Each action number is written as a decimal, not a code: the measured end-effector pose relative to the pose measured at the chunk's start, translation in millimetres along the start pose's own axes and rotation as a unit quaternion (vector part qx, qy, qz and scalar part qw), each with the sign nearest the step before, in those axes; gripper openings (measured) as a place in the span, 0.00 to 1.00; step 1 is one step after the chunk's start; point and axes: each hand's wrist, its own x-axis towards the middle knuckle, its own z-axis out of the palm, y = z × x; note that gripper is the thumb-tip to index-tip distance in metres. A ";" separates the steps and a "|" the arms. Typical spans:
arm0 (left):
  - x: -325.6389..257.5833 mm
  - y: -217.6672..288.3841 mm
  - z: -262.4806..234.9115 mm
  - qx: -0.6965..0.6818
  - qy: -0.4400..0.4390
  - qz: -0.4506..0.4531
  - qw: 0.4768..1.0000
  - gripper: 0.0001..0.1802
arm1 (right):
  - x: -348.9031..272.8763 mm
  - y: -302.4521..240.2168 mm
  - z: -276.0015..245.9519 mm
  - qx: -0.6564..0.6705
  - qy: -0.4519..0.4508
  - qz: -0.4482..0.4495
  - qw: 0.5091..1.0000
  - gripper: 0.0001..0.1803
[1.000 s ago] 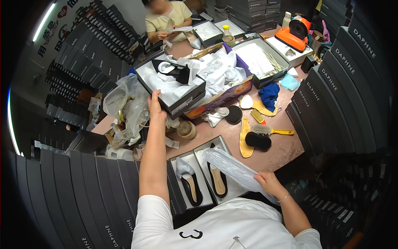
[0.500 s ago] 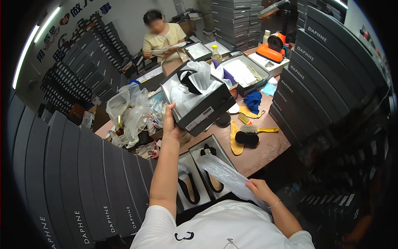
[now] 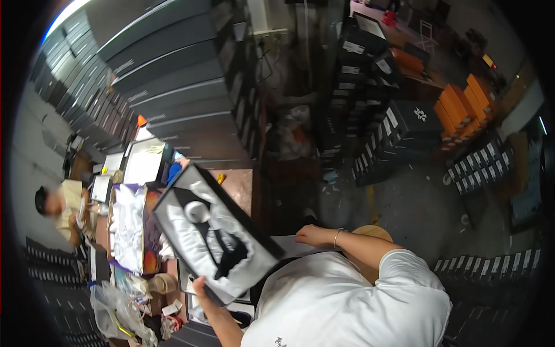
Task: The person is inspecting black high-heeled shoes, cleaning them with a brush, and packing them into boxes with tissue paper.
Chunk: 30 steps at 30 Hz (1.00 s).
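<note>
My left hand [image 3: 209, 301] grips the lower edge of an open dark shoe box [image 3: 254, 232], tilted in front of me. White tissue paper [image 3: 186, 234] lines it, and a black item [image 3: 231, 252], blurred, lies among the folds with a round white piece [image 3: 198, 211] above it. Farther right, my right hand [image 3: 315, 235] is closed on a pale plastic sheet [image 3: 287, 247] that runs left under the box. Beneath the raised box, another open box with a black shoe [image 3: 240, 317] shows only in part beside my left forearm.
Tall stacks of dark shoe boxes [image 3: 179, 95] rise beyond the table [image 3: 237, 188]. A purple-edged box with white paper [image 3: 128, 228] and clear plastic bags [image 3: 115, 312] stand left. Another person [image 3: 69, 205] sits far left. Orange boxes [image 3: 457, 110] and a round stool [image 3: 373, 233] are right.
My view has swung to the right. The lifted shoe box has come nearer to me, still in my left hand. My right hand has moved away from the boxes on the table, pulling the plastic sheet.
</note>
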 end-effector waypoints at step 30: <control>256.2 -298.8 463.3 0.556 -0.638 0.105 0.523 0.46 | -42.1 200.5 -205.4 0.103 0.143 0.192 0.965 0.18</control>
